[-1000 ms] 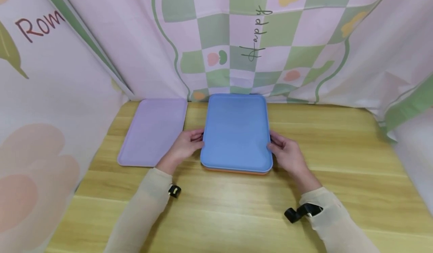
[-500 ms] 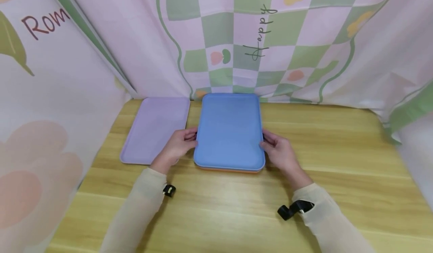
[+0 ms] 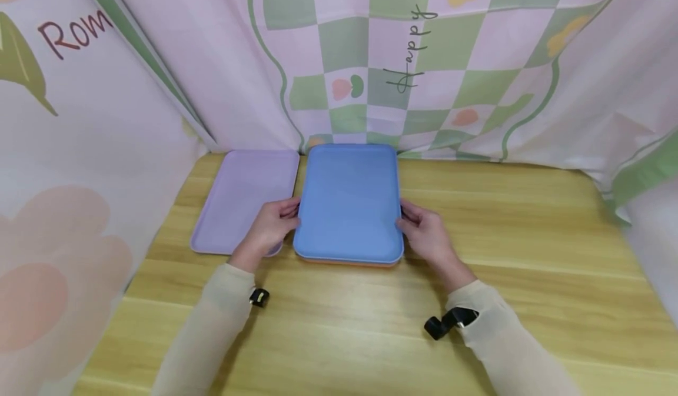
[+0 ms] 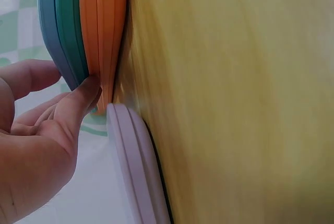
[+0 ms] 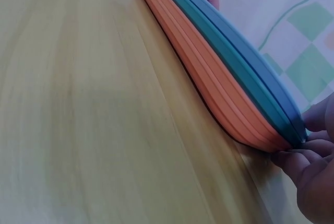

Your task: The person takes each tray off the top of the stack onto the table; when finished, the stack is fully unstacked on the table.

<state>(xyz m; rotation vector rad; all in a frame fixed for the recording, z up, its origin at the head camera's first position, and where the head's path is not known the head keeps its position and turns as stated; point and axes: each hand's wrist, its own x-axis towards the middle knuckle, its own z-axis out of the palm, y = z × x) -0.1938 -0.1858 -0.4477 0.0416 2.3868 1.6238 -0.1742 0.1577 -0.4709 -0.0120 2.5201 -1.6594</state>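
A blue tray tops a stack in the middle of the head view. In the wrist views a teal tray lies under it, with orange trays at the bottom on the table. My left hand grips the stack's left side, thumb at the blue rim and fingers against the edges below. On the opposite side my right hand holds the stack the same way; its fingertips reach the orange edge. Left of the stack lies a lilac tray, partly under my left hand; layered lilac edges show in the left wrist view.
The wooden table extends to the right and front of the stack. A patterned curtain hangs along the table's back edge, and another cloth covers the left side. Black straps sit at both wrists.
Both hands have slid the stack leftward along the table, narrowing the gap to the lilac tray. The grip looks the same, and the head view has shifted slightly.
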